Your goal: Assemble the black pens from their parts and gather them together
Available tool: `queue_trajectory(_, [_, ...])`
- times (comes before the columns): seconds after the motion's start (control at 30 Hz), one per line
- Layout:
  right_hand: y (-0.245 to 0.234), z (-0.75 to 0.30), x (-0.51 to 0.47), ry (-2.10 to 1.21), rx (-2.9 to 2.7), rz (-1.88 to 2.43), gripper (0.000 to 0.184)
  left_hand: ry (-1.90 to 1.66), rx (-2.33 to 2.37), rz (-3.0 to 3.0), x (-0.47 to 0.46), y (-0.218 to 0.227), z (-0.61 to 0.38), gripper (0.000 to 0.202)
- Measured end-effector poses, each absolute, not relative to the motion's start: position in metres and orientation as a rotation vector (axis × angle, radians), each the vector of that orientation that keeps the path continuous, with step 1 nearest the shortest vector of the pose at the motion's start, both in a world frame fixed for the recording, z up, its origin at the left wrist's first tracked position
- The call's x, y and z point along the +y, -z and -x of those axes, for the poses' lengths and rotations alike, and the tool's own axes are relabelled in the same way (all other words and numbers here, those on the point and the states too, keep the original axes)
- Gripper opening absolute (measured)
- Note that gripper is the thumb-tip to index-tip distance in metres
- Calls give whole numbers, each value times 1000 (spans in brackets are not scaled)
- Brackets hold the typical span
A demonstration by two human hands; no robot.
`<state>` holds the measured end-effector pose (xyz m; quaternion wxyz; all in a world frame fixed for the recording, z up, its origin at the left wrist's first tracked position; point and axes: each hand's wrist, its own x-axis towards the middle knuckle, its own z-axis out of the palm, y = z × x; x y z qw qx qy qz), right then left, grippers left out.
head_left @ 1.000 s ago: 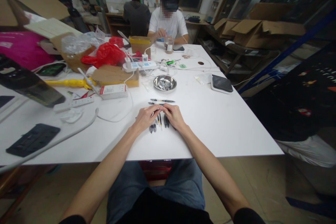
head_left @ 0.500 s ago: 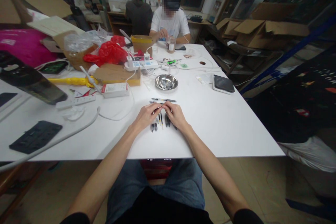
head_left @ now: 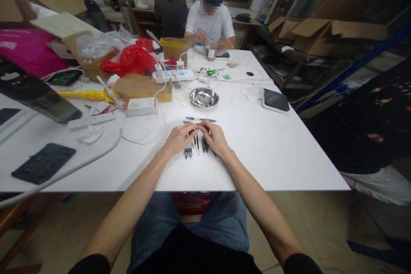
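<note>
My left hand (head_left: 180, 138) and my right hand (head_left: 214, 136) meet over the white table (head_left: 272, 150), thumbs and fingertips pinched together. Whatever is between the fingertips is too small and covered to make out. Just beyond the fingers lies an assembled pen (head_left: 201, 119), with a second one partly hidden by my hands. Under and nearer than the hands are thin pen refills (head_left: 198, 142), black pen barrels (head_left: 205, 145) and several small dark, shiny pen parts (head_left: 188, 153). A shiny metal bowl (head_left: 204, 96) with small pieces inside stands farther back.
To the left are a power strip (head_left: 173, 75), a white box (head_left: 140, 106), a red plastic bag (head_left: 133, 59), a dark bottle (head_left: 35, 90) and a thick cable (head_left: 96, 158). A black-topped device (head_left: 275, 100) sits at the right. A person (head_left: 208, 21) works across the table.
The view has shifted slightly. Both hands stay pinched together in nearly the same place, with small changes in the fingers; the pen parts lie as before.
</note>
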<state>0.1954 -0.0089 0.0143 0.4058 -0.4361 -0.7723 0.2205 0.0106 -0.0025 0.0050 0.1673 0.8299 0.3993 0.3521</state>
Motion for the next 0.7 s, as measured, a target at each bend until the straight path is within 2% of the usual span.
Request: queue_trajectory(0.7, [-12, -198, -5, -619, -1875, 1037, 15, -1014, 1214, -2399, -3, -5, -9, 28])
